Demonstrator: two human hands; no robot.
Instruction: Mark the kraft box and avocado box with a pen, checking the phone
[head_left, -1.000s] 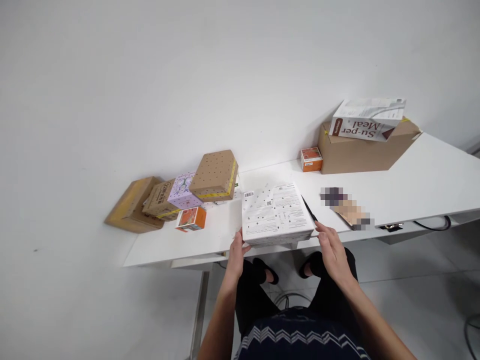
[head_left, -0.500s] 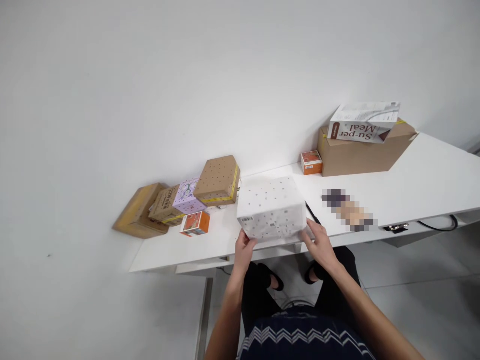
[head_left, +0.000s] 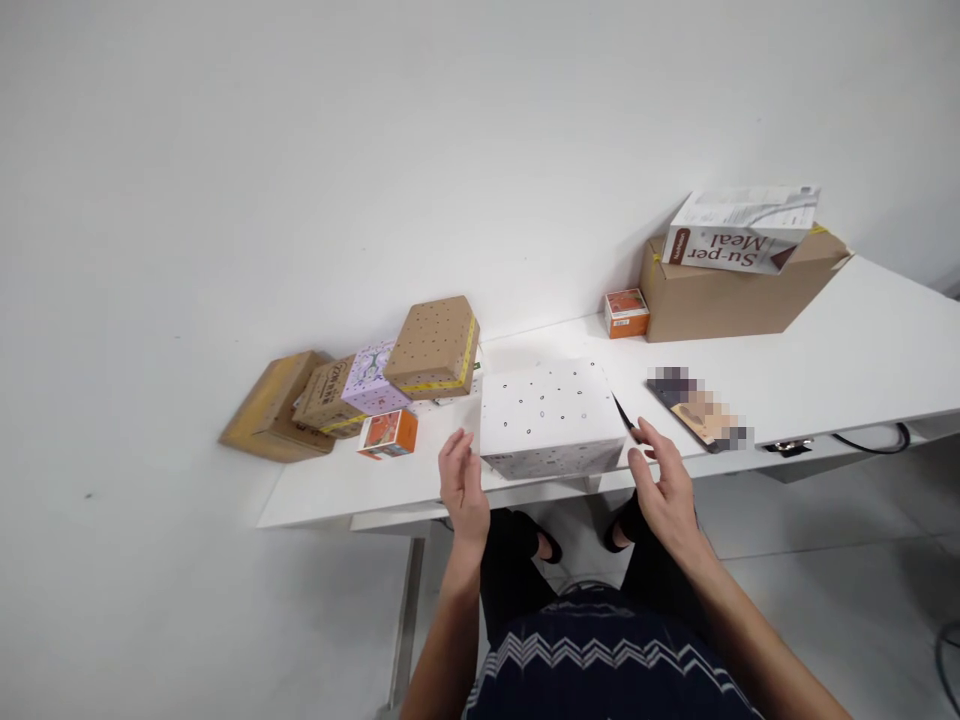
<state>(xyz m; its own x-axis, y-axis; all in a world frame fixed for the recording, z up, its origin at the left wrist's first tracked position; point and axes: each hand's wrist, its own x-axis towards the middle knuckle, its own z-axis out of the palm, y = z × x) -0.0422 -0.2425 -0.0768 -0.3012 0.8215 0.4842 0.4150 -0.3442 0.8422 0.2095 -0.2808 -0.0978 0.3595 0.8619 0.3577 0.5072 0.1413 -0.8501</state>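
Note:
A white box (head_left: 551, 405) marked with small dark dots and rings stands at the table's front edge. On its left side is my left hand (head_left: 463, 490), open, fingers raised and apart from the box. My right hand (head_left: 666, 490) is off the box's right side, also open, thumb and fingers spread with nothing between them. Just beyond the right fingertips, beside the box, lies a thin black object (head_left: 624, 415), partly hidden; I cannot make out its kind.
Left along the wall are a dotted brown box (head_left: 433, 345), a lilac box (head_left: 370, 378), cardboard boxes (head_left: 281, 405) and a small orange box (head_left: 388, 433). Right: another orange box (head_left: 626, 313), a large carton (head_left: 720, 305) under a white package (head_left: 739, 240), and a blurred flat object (head_left: 697, 410).
Both hands have let go of the white box and moved apart to its sides. The box has been lowered and tipped, so more of its top faces me.

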